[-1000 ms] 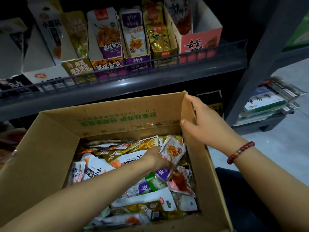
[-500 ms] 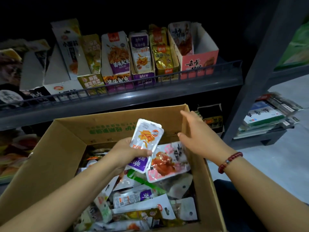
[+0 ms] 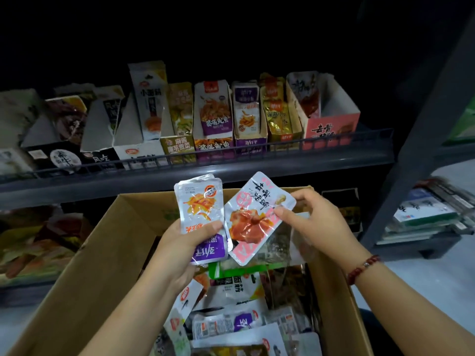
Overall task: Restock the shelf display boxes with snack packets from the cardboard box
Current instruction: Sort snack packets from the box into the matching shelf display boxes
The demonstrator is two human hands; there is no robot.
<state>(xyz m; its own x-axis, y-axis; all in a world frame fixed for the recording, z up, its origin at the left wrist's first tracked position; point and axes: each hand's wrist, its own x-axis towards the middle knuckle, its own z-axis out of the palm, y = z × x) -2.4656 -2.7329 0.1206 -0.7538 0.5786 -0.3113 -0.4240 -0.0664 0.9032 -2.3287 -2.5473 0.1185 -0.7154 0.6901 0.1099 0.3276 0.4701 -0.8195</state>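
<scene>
Item 1: left hand point(image 3: 180, 242), raised above the cardboard box point(image 3: 102, 265). I see its thumb curled over the face of a white-and-purple packet point(image 3: 200, 214), fingers behind; a second packet edge shows just behind the first, so it may be a small stack.

Item 2: right hand point(image 3: 308, 219), level with the left and just beside it. I see thumb and fingers pinching the right edge of a white-and-pink packet point(image 3: 254, 214) with red meat printed on it. This packet is tilted, its lower left corner touching the purple packet.

Item 3: loose packets point(image 3: 231, 322), mixed colours, heaped in the box below both hands.

Item 4: shelf point(image 3: 205, 168) beyond the hands, with a wire front rail. On it, a row of display boxes; I note the purple display box point(image 3: 250, 142) past the left hand and the pink display box point(image 3: 331, 129) past the right, the pink one partly filled.

Item 5: red bead bracelet point(image 3: 362, 268) on the right wrist.
</scene>
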